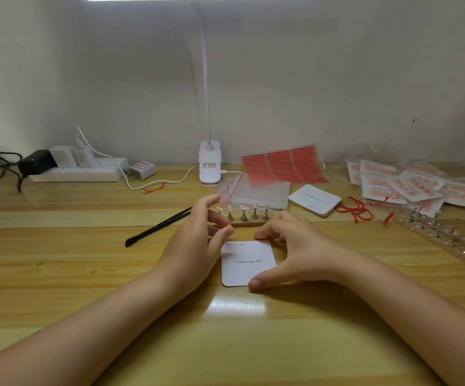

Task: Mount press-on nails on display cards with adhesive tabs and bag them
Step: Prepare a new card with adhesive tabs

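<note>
Left hand relaxed; right hand spread, fingertips down.

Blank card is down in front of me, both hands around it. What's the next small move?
Probably reach for the red adhesive tab sheets. The white "Handmade Nail" card lies bare under the right hand, while the left hand hovers empty and the nails on metal stands wait behind.
</note>
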